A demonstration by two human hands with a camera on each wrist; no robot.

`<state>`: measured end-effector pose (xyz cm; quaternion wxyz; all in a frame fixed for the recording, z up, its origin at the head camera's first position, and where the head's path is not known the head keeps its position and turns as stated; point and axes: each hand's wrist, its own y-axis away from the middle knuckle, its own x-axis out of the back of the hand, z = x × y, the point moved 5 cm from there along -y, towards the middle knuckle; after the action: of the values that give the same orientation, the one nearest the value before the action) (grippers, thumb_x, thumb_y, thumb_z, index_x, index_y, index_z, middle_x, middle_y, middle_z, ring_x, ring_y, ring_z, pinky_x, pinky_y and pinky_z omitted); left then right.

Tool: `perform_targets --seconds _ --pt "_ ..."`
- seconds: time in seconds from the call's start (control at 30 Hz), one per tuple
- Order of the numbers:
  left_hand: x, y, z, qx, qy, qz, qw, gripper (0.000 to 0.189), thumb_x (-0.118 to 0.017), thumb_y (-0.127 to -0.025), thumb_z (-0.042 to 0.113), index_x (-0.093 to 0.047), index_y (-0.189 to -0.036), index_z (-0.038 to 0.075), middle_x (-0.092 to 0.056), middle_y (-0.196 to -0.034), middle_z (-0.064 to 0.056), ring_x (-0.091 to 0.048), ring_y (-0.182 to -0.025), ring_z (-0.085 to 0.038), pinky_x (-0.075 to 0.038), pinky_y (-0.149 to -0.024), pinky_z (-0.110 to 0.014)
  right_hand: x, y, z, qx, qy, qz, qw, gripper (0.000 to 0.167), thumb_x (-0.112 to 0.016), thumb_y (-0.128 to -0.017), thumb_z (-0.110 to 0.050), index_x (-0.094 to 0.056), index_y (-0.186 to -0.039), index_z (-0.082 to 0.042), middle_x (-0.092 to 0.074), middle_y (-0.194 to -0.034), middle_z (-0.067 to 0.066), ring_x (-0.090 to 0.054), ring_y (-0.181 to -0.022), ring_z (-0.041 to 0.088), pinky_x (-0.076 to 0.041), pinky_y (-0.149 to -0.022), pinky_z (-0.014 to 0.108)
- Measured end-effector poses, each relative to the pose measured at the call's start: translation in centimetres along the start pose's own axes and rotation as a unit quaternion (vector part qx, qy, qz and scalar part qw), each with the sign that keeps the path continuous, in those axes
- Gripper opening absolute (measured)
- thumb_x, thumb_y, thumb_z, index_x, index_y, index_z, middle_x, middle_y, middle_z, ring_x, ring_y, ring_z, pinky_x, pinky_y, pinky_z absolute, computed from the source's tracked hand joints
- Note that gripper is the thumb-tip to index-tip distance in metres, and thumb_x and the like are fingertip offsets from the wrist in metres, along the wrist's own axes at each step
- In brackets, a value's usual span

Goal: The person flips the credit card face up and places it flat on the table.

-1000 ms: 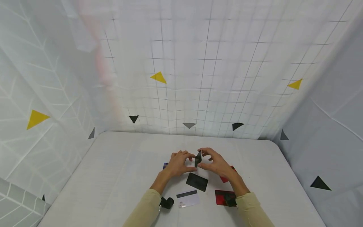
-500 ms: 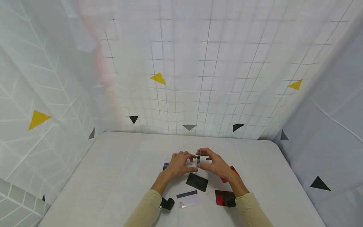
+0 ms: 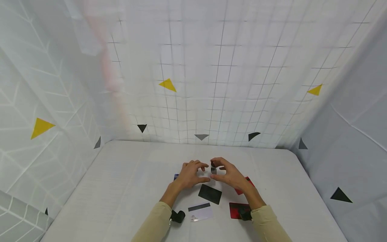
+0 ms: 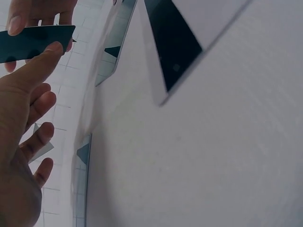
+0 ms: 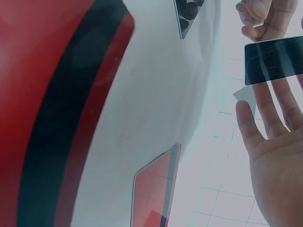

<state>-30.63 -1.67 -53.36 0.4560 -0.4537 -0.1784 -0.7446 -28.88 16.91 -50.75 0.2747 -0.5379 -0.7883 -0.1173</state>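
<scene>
Plain pale khaki sleeves (image 3: 155, 220); small black wrist cameras (image 3: 179, 216).

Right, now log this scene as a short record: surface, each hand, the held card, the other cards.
Surface: white table
Right hand: pinches the dark card between fingers and thumb
Dark card: upright; whether it touches the table is unclear
Left hand: facing the dark card; contact unclear
Lying flat: black card, striped white card, near red card
Partly hidden: far red card, blue card

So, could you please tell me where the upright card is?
In the head view, the upright card is pinched by the right hand, beside the left hand, beyond the black card.
</scene>
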Motion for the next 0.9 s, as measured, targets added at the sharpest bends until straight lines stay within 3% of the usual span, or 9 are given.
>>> perform_targets --seconds 0.43,0.63,0.9 --pt "0.6 0.5 -0.1 -0.028 0.105 -0.002 0.9941 0.063 -0.078 -0.087 0.044 -0.057 -0.14 0.019 -0.06 -0.114 0.003 -0.057 -0.097 -0.015 -0.048 -0.08 -0.026 -0.4 0.7 0.0 0.0 0.028 0.004 0.9996 0.065 -0.081 -0.083 -0.043 -0.053 -0.14 -0.025 -0.058 -0.124 -0.002 -0.054 -0.118 0.023 -0.045 -0.102 0.05" --pt "1.0 0.7 0.3 -0.054 0.122 0.005 0.991 0.067 -0.08 -0.085 0.043 -0.056 -0.142 0.017 -0.061 -0.116 -0.003 -0.057 -0.096 -0.012 -0.049 -0.082 -0.027 -0.2 1.0 -0.3 0.019 0.05 0.005 0.9985 0.064 -0.081 -0.084 -0.042 -0.055 -0.139 -0.023 -0.058 -0.122 0.001 -0.054 -0.114 0.025 -0.048 -0.099 0.05" --pt "1.1 1.2 0.3 -0.066 0.135 0.01 0.9885 0.068 -0.08 -0.084 0.047 -0.056 -0.141 0.019 -0.061 -0.119 -0.007 -0.057 -0.097 -0.014 -0.051 -0.082 -0.03 -0.6 1.4 -1.0 -0.002 0.095 -0.011 0.9954 0.063 -0.083 -0.082 -0.039 -0.057 -0.138 -0.024 -0.055 -0.123 0.001 -0.054 -0.114 0.026 -0.051 -0.095 0.051"
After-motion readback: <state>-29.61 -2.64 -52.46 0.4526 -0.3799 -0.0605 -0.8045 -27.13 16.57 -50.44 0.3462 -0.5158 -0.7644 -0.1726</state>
